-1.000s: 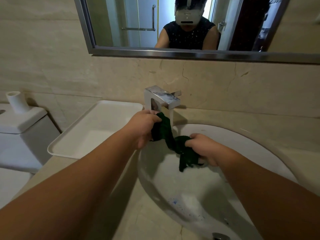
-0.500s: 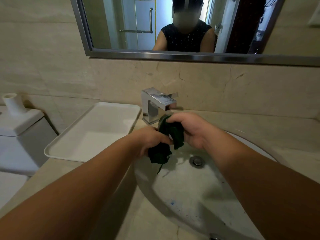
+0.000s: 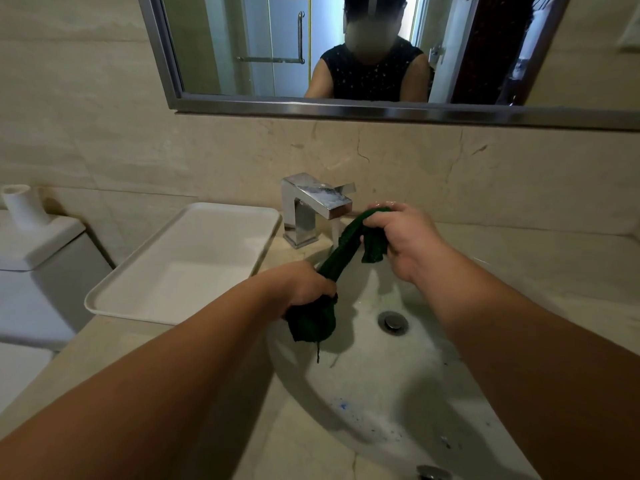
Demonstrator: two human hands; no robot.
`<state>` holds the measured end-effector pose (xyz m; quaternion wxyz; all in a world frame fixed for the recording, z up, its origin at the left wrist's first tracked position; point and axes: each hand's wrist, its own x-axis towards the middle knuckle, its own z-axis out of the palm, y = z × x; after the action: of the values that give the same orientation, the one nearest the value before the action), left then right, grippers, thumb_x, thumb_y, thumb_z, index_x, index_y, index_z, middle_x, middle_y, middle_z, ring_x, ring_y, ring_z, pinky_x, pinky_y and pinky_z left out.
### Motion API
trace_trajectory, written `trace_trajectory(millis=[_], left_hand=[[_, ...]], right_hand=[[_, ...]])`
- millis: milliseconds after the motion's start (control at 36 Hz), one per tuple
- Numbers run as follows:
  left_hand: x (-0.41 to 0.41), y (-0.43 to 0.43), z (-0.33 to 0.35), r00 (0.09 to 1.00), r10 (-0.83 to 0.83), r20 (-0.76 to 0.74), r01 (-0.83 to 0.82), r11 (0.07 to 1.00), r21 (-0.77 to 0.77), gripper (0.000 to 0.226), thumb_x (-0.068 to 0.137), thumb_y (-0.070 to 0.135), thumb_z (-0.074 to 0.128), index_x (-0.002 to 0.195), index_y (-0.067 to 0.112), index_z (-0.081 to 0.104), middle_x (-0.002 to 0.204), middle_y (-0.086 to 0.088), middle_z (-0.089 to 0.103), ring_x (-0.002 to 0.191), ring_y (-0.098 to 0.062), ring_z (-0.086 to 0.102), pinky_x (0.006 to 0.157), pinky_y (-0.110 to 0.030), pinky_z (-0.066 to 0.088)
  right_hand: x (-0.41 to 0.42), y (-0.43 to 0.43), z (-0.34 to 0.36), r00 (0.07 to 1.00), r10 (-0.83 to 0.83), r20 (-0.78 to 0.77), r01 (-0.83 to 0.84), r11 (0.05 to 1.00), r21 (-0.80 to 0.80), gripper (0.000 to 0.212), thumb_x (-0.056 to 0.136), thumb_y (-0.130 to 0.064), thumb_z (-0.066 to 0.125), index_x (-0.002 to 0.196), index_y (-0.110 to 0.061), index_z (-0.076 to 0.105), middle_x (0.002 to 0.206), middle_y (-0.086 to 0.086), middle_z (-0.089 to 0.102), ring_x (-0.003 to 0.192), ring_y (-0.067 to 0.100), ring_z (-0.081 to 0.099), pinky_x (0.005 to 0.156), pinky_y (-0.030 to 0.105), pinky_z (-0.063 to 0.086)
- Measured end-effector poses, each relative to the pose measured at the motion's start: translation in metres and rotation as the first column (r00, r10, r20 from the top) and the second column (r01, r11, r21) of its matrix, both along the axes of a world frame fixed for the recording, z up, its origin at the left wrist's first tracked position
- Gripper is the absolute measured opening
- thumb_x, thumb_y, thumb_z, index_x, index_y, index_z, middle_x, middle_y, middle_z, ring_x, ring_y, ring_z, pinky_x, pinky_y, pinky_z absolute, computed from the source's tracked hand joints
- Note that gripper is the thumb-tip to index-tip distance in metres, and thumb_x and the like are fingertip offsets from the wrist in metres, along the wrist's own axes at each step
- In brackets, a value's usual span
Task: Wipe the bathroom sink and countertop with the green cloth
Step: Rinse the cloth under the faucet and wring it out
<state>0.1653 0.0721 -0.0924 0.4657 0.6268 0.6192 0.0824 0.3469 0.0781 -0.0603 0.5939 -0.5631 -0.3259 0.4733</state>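
At left, a white rectangular plastic tray [image 3: 180,265] sits on the beige stone surface [image 3: 145,362]. My left grip [image 3: 308,289] is clenched around the twisted dark green cloth [image 3: 337,258], stretched over the white oval sink [image 3: 398,393] beneath the running square chrome faucet [image 3: 317,202]; my right grip [image 3: 403,237] is clenched on its upper end.

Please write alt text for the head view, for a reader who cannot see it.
Left hand and right hand stretch a twisted green cloth over the sink, under the running tap. A white tray lies left.
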Motion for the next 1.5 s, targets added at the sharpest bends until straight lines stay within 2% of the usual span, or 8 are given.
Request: trace_trajectory(millis=[278, 528, 694, 778, 972, 1111, 1278, 1500], left_hand=[[0.001, -0.001, 0.001, 0.92, 0.207, 0.332, -0.123, 0.959, -0.257, 0.043, 0.101, 0.038, 0.066, 0.127, 0.005, 0.059, 0.098, -0.02, 0.073, 0.078, -0.033, 0.074, 0.081, -0.047, 0.064], [0.028, -0.03, 0.013, 0.587, 0.203, 0.784, 0.302, 0.843, -0.445, 0.085, 0.096, 0.077, 0.046, 0.141, 0.005, 0.053, 0.129, -0.031, 0.069, 0.109, -0.041, 0.073, 0.097, -0.052, 0.06], [0.037, -0.048, 0.01, 0.51, 0.029, 0.859, 0.456, 0.838, -0.299, 0.047, 0.102, 0.03, 0.067, 0.146, 0.016, 0.06, 0.139, -0.027, 0.062, 0.115, -0.034, 0.067, 0.1, -0.049, 0.057], [0.043, -0.06, 0.018, 0.574, -0.01, 0.819, 0.433, 0.853, -0.293, 0.048, 0.094, 0.004, 0.071, 0.14, 0.003, 0.058, 0.113, -0.021, 0.069, 0.094, -0.029, 0.072, 0.078, -0.036, 0.065], [0.068, -0.09, 0.045, 0.648, -0.265, 0.714, 0.571, 0.79, -0.225, 0.022, 0.088, 0.0, 0.068, 0.11, 0.001, 0.069, 0.093, -0.015, 0.069, 0.081, -0.024, 0.065, 0.058, -0.026, 0.058], [0.085, -0.103, 0.053, 0.698, -0.52, 0.492, 0.676, 0.705, -0.213, 0.031, 0.087, 0.004, 0.071, 0.116, -0.001, 0.063, 0.093, -0.015, 0.066, 0.074, -0.021, 0.065, 0.062, -0.026, 0.055], [0.09, -0.111, 0.054, 0.775, -0.627, 0.078, 0.631, 0.772, -0.077, 0.029, 0.084, 0.002, 0.078, 0.11, -0.004, 0.067, 0.097, -0.019, 0.071, 0.082, -0.027, 0.071, 0.076, -0.035, 0.06], [0.077, -0.122, 0.053, 0.689, -0.623, -0.37, 0.7, 0.704, 0.118, 0.016, 0.088, 0.01, 0.068, 0.103, 0.015, 0.068, 0.088, -0.007, 0.072, 0.073, -0.022, 0.068, 0.07, -0.036, 0.06]], right_hand=[[0.023, -0.013, 0.008, 0.985, -0.077, 0.152, 0.076, 0.997, 0.013, 0.02, 0.08, -0.003, 0.076, 0.097, -0.013, 0.069, 0.106, 0.021, 0.074, 0.101, 0.039, 0.073, 0.09, 0.056, 0.061], [0.02, -0.074, 0.044, 0.906, 0.315, 0.283, -0.276, 0.946, -0.168, 0.024, 0.093, -0.016, 0.071, 0.112, -0.002, 0.07, 0.103, 0.019, 0.075, 0.097, 0.029, 0.074, 0.086, 0.039, 0.062], [0.029, -0.124, 0.07, 0.874, 0.447, 0.189, -0.399, 0.884, -0.244, 0.034, 0.103, -0.009, 0.046, 0.134, -0.001, 0.058, 0.127, 0.031, 0.066, 0.114, 0.041, 0.071, 0.097, 0.049, 0.06], [0.044, -0.145, 0.072, 0.713, 0.388, 0.584, -0.344, 0.919, -0.19, 0.038, 0.097, -0.002, 0.055, 0.131, -0.017, 0.063, 0.125, 0.007, 0.074, 0.11, 0.023, 0.073, 0.096, 0.045, 0.061], [0.067, -0.201, 0.027, -0.231, 0.237, 0.944, -0.418, 0.851, -0.317, 0.115, 0.086, -0.025, 0.074, 0.162, -0.046, -0.01, 0.173, -0.011, 0.0, 0.158, 0.019, 0.012, 0.124, 0.038, 0.029], [0.068, -0.208, 0.009, -0.296, 0.036, 0.954, -0.315, 0.94, -0.133, 0.079, 0.099, -0.029, 0.059, 0.161, -0.039, 0.01, 0.137, 0.002, 0.053, 0.115, 0.026, 0.061, 0.079, 0.04, 0.056], [0.062, -0.21, 0.013, -0.518, 0.149, 0.843, -0.174, 0.946, -0.274, 0.02, 0.096, -0.022, 0.051, 0.116, -0.023, 0.047, 0.084, -0.003, 0.052, 0.072, 0.024, 0.057, 0.056, 0.036, 0.042], [0.048, -0.193, 0.016, -0.103, 0.604, 0.79, -0.198, 0.766, -0.612, 0.022, 0.088, -0.034, 0.067, 0.074, -0.02, 0.058, 0.068, 0.0, 0.057, 0.059, 0.021, 0.053, 0.055, 0.031, 0.039]])
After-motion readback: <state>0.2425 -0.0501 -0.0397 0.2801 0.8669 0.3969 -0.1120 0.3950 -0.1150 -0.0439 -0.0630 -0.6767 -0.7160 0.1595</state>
